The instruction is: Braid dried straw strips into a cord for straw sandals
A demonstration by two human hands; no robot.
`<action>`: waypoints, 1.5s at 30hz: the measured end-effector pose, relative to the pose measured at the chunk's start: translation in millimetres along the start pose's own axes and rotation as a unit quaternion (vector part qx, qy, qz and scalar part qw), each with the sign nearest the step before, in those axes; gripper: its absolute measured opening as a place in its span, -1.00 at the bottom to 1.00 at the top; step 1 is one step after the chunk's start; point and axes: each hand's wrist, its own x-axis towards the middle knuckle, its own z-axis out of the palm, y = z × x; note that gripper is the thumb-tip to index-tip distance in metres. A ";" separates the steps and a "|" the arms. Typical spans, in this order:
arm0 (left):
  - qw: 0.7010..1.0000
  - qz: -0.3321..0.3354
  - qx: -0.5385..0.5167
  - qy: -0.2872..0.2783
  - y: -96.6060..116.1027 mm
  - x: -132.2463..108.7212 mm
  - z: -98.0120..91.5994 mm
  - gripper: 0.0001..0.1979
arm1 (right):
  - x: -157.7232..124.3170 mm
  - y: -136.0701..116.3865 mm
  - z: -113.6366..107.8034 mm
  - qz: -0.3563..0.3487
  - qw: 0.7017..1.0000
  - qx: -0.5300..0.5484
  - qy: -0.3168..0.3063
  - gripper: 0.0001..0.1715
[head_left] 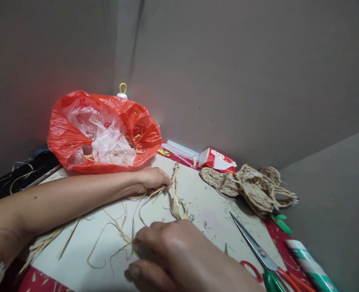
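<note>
My left hand reaches across a pale board and pinches thin raffia strands near a knotted, braided length of raffia. Loose strands trail back over the board towards me. My right hand is close to the camera at the bottom, its fingers curled and pressing on the strands at its fingertips. What lies under its palm is hidden.
An open red plastic bag with white plastic and raffia scraps sits at the back left. Bundles of twine lie at the right, a red-and-white box behind them. Open scissors with red and green handles and a green-white roll lie at the lower right.
</note>
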 end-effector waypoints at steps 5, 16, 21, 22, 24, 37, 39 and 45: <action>0.999 0.028 -0.026 -0.017 -2.0 0.8 -1.8 -0.76 | 12.0 58.8 -25.4 0.155 0.896 0.176 0.378 -0.56; 0.995 0.088 -0.034 -0.021 -7.7 1.5 1.0 -0.83 | 49.1 90.6 -1.9 0.201 0.789 0.557 0.164 -0.61; 0.997 0.072 0.012 -0.027 -5.9 1.7 0.9 -0.85 | 48.1 103.9 -5.1 0.209 0.805 0.535 0.145 -0.55; 0.996 0.068 0.012 -0.049 -5.6 2.2 -0.5 -0.84 | 47.4 107.1 -5.7 0.208 0.810 0.532 0.131 -0.53; 0.993 0.064 0.003 -0.099 -5.5 3.8 -4.2 -0.83 | 45.8 112.6 -6.9 0.193 0.812 0.542 0.098 -0.51; 0.991 0.054 0.044 -0.117 2.1 0.3 -17.6 -0.85 | 47.9 115.4 -2.9 0.166 0.773 0.604 0.097 -0.57; 0.992 0.015 0.013 -0.121 5.3 -1.4 -16.5 -0.83 | 50.5 111.7 0.5 0.183 0.772 0.596 0.126 -0.63; 0.998 -0.010 -0.015 -0.057 1.7 -4.7 1.6 -0.84 | 57.7 100.6 10.7 0.206 0.745 0.604 0.196 -0.66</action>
